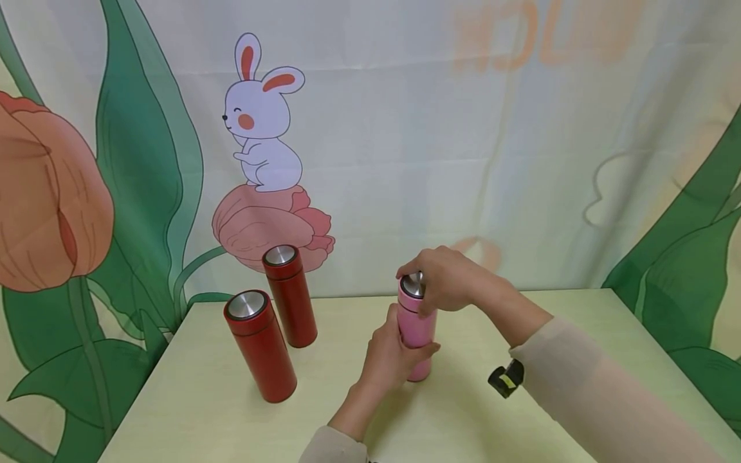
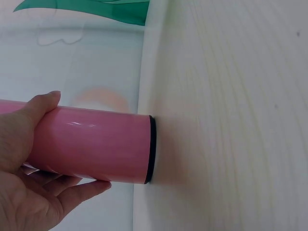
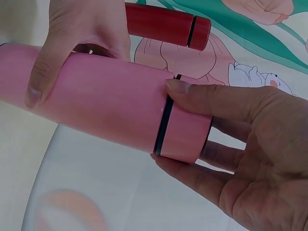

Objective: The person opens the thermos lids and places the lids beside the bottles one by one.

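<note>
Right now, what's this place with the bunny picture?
Probably an indoor spot, maybe set up for filming: a pale tabletop, a creased cloth behind it printed with a rabbit and flowers, and two red bottles standing on the tabletop.

Pale cloth backdrop (image 1: pixel 376 141), printed rabbit (image 1: pixel 265 128), wood-grain table (image 1: pixel 197 418)

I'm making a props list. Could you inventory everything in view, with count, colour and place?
Wood-grain table: 1, pale yellow, foreground.
Fabric backdrop printed with a rabbit, tulips and leaves: 1, whitish, behind the table.
Red cylindrical flasks with silver tops: 2, red, standing on the table's left.
Pink cylindrical flask with silver top: 1, pink, right of the red flasks.
Beige sleeves: 2, beige, bottom centre and lower right.
Black object with yellow mark: 1, black, at the right cuff.
Left hand: 1, bare, round the pink flask's body.
Right hand: 1, bare, gripping its cap.
</note>
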The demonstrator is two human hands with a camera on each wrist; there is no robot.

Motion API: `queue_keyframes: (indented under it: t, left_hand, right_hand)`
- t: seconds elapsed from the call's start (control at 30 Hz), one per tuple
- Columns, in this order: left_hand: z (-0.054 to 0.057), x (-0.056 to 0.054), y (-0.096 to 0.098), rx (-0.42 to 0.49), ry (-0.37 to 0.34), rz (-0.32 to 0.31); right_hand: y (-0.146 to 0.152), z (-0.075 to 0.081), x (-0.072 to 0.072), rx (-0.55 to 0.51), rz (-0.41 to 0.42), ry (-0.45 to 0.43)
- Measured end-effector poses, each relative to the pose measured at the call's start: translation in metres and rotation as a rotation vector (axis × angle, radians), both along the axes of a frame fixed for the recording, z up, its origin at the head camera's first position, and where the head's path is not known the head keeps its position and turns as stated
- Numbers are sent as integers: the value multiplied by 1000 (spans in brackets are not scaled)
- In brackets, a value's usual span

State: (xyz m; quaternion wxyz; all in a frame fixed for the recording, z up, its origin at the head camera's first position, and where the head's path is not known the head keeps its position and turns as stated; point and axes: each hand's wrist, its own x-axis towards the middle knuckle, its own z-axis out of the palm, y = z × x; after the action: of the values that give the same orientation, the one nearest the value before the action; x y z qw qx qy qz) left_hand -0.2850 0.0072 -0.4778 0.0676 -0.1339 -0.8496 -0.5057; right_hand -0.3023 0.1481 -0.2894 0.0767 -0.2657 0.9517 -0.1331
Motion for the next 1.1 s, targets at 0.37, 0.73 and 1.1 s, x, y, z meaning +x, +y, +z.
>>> queue_keyframes:
  t: [0.37,0.73,1.1]
  left_hand:
    - [2,1,1,-2,-14,10]
    - [-1,0,1,2,-3,9]
    - [-3,-2,2,-15,-11,22]
  right_hand:
    - [-1,0,3,-36,-66,-64]
    - [1,-2,7,-15,-100,29]
    - [-8,-11,15,0,-239,98]
